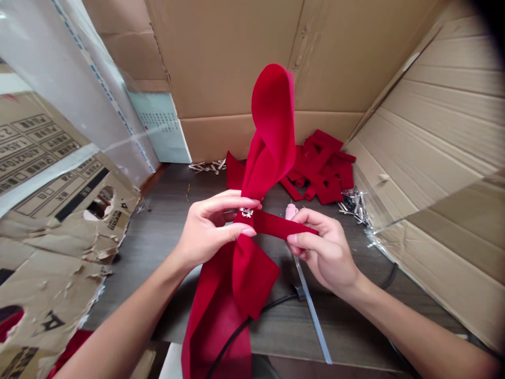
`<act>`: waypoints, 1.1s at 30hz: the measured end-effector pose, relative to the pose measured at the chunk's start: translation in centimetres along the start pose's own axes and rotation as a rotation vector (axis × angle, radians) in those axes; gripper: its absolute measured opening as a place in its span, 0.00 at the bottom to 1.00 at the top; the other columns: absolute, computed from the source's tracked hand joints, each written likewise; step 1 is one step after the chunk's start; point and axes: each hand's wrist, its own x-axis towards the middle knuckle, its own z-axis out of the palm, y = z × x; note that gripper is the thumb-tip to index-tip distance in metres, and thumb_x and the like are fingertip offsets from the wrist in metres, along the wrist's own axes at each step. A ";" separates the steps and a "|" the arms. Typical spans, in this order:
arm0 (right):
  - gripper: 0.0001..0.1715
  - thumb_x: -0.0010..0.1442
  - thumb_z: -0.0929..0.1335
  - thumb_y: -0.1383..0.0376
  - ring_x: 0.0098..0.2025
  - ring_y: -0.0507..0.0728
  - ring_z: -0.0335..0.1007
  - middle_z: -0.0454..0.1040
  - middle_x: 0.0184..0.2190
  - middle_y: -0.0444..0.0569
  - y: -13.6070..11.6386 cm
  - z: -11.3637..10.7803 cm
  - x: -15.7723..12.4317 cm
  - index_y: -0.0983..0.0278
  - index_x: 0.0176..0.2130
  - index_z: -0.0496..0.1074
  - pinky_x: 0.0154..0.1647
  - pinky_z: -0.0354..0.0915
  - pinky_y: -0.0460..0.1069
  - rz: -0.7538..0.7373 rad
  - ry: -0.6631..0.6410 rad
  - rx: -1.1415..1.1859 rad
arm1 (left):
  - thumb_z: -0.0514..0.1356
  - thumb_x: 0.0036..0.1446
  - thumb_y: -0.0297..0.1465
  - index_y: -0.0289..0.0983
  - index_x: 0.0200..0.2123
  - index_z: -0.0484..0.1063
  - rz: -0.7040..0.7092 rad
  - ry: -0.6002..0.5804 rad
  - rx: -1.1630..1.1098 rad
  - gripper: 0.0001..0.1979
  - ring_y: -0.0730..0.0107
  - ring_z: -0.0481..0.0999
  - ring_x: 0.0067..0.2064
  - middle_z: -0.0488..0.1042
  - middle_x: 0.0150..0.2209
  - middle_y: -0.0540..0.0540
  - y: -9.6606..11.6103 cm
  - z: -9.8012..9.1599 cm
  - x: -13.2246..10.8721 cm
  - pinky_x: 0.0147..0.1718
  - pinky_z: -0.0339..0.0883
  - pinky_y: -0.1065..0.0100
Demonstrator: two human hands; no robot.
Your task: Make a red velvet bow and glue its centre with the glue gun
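Wood-grain table point(161, 231); torn carton point(43, 221) at left, black printed grid, Chinese characters. Velvety red ribbon point(272, 131) looped upright above table, left hand point(211, 226) clamped on its waist. Right hand point(327, 250) pinches narrow red strip point(274, 223) by outer end. Tiny silvery ornament point(246, 212) gleams at inner end.

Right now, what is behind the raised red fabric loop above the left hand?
Behind the red fabric loop stands a cardboard panel; lower down, a red piece shows at left and a red pile at right. The loop covers whatever lies directly behind it.
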 end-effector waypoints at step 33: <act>0.10 0.50 0.73 0.63 0.20 0.50 0.62 0.70 0.19 0.40 -0.1 0.7 0.5 0.62 0.32 0.69 0.19 0.54 0.44 0.118 -0.067 -0.040 | 0.69 0.52 0.27 0.52 0.58 0.70 -0.304 -0.232 -0.196 0.31 0.58 0.84 0.38 0.63 0.66 0.41 -0.1 1.7 -0.5 0.40 0.79 0.59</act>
